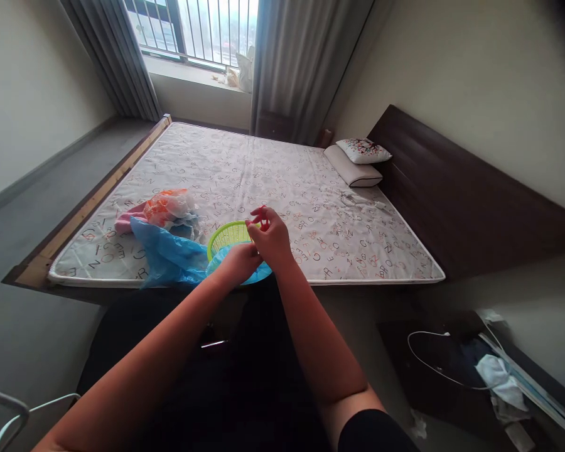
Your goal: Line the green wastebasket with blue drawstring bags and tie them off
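Above a lime-green plastic basket (230,232) at the mattress edge, my two hands come together. My right hand (274,237) is closed in a pinch, with a small, thin red item (265,224) showing between its fingers; its kind is too small to tell. Just below and left is my left hand (239,262), its fingertips closed and partly hidden by the right hand. What they hold, if anything, does not show. A blue plastic bag (172,254) spreads leftward from the basket, and part of it lies under my left hand.
Crumpled orange and clear plastic bags (169,207) and pink cloth (126,220) lie on the lettered mattress (245,163). Pillows (363,150) rest by the dark headboard (452,169). At lower right, a white cable (428,364) loops across a dark surface.
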Demonstrator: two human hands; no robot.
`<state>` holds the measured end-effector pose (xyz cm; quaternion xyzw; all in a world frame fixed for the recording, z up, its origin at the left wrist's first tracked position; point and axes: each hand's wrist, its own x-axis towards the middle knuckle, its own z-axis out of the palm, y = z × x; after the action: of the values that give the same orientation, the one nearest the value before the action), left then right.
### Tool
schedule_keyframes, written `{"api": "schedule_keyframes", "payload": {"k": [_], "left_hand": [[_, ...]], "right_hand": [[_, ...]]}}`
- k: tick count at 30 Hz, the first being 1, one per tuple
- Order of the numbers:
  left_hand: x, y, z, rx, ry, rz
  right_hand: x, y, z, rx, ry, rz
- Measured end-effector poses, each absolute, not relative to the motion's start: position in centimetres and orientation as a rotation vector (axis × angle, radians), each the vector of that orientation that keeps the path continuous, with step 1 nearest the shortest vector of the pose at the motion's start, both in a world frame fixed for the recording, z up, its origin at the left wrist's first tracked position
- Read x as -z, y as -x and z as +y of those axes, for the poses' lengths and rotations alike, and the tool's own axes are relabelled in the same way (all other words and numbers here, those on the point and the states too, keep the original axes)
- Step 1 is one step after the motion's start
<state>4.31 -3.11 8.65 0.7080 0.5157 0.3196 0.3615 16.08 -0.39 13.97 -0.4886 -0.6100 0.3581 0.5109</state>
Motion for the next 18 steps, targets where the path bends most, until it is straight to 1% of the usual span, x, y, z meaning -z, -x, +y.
{"api": "schedule_keyframes", "payload": {"k": [3, 7, 9, 12, 18], "left_hand": [[-8.5, -4.0, -3.0, -0.822, -1.670, 1.178], [-8.7, -2.7, -3.7, -0.912, -1.433, 1.064], [-8.5, -2.0, -3.9, -0.942, -1.289, 1.007], [-7.8, -1.3, -4.0, -0.962, -1.130, 0.891], [-6.8, -0.7, -4.0, -1.042, -0.841, 0.766]], "right_hand": [[-13.8, -16.7, 0.0, -0.752, 1.208, -1.475], [-13.5, -18.8, 0.7, -0.442, 1.310, -1.489], [-13.3, -19.6, 1.1, -0.418, 1.318, -1.513], [-12.4, -20.2, 1.5, -0.563, 1.322, -1.485], [-10.2, -20.5, 2.0, -1.040, 1.312, -1.045]]}}
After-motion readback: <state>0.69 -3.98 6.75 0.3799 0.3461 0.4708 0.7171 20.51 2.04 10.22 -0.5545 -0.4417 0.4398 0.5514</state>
